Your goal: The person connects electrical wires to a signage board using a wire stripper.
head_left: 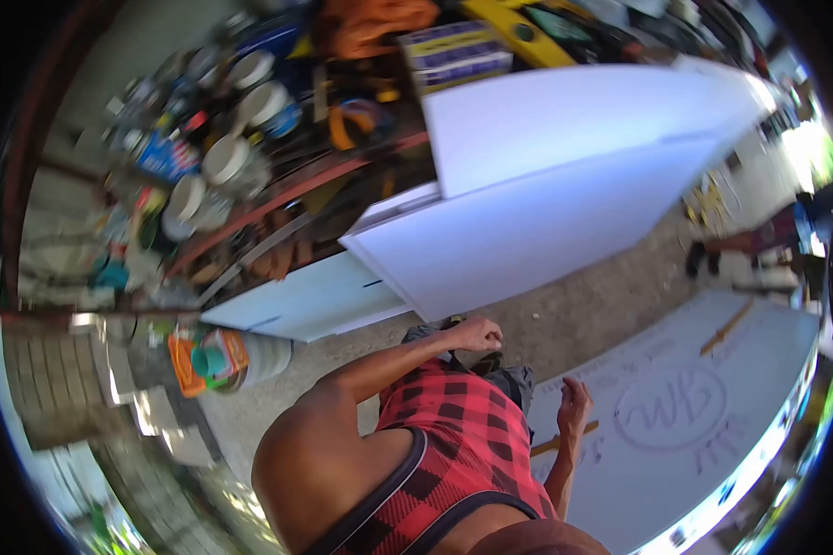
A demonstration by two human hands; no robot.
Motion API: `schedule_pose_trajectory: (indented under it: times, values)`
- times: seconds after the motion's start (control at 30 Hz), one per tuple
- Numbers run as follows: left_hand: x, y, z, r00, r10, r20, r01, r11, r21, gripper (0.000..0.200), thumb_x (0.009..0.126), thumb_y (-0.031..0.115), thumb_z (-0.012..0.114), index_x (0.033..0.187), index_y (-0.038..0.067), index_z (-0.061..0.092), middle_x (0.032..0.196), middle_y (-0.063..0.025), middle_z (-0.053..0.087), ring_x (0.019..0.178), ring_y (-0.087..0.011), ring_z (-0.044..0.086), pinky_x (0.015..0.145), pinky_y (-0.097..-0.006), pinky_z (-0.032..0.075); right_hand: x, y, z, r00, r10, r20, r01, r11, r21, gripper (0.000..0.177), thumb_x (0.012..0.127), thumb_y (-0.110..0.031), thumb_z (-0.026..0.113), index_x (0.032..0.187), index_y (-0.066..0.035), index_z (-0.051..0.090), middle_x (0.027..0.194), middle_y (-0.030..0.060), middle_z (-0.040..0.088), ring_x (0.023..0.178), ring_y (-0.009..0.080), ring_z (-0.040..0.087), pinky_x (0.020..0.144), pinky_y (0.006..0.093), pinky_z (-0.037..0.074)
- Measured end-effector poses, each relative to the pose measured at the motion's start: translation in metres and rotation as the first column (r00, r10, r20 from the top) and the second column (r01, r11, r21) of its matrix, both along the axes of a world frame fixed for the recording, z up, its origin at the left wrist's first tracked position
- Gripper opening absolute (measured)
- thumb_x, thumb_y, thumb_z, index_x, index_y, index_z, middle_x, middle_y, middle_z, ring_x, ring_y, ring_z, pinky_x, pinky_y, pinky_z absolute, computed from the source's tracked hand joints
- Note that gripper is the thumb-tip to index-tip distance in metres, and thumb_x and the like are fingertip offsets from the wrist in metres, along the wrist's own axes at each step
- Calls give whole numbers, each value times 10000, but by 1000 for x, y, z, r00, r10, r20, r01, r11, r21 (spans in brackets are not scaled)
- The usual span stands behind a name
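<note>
In front of my waist, my left hand (477,335) has its fingers curled in, with nothing visible in them. My right hand (575,403) is raised at my right side, its fingers loosely bent and apart, holding nothing. Beyond it a white board (657,490) bears handwriting and a circled mark. A yellowish wooden strip (548,447) on this board lies just beside my right wrist. Large white panels (528,250) lean against a cluttered rack ahead of me, apart from both hands.
Tubs and bottles (227,159) crowd the rack at the upper left. A bucket (268,359) with an orange-and-green item stands on the floor to the left. At the far right, another person's leg (736,243) is in view. Concrete floor (574,319) runs between panels and board.
</note>
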State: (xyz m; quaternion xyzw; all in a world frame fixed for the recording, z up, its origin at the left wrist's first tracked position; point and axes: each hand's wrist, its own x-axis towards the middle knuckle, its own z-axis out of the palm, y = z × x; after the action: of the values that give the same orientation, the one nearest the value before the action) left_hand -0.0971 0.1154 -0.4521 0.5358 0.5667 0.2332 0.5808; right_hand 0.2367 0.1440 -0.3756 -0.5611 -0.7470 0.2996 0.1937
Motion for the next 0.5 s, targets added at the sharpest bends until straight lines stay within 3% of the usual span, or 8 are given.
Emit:
schedule_pose_trajectory:
  times: [0.1,0.23,0.3,0.37,0.5]
  values:
    - [11,23,4,981,-177,-76,178,984,6,379,874,287,725,1130,8,707,956,-154,751,901,-276,726,807,-383,549,12,-15,-12,992,-109,-70,107,994,-33,182,894,22,588,1027,-14,707,840,150,671,782,297,682,723,384,525]
    - [36,58,4,974,-186,-129,190,982,21,391,895,292,705,1165,9,695,975,-167,751,919,-307,724,818,-395,551,35,-13,-28,976,-192,-100,178,976,-128,193,935,-7,584,1081,10,709,834,117,687,712,198,677,669,323,543]
    - [48,72,-3,970,-183,-159,188,982,20,396,902,294,697,1177,10,691,978,-169,751,922,-312,723,822,-397,552,46,-5,-37,966,-229,-118,211,966,-150,184,936,-26,597,1076,8,710,835,120,692,722,204,680,678,329,542]
    - [50,82,-11,957,-213,-196,222,975,29,423,921,316,700,1198,-2,678,969,-153,749,863,-258,726,784,-376,560,52,8,-39,962,-235,-140,211,963,-168,177,936,-46,611,1072,6,711,836,122,697,731,209,683,688,335,542]
    - [80,128,24,970,-197,-139,192,980,-45,417,929,307,706,1217,6,677,902,-127,739,806,-196,706,729,-361,563,88,54,-26,968,-224,-110,205,965,-165,178,932,-106,645,1057,2,712,870,144,713,771,253,694,723,364,538]
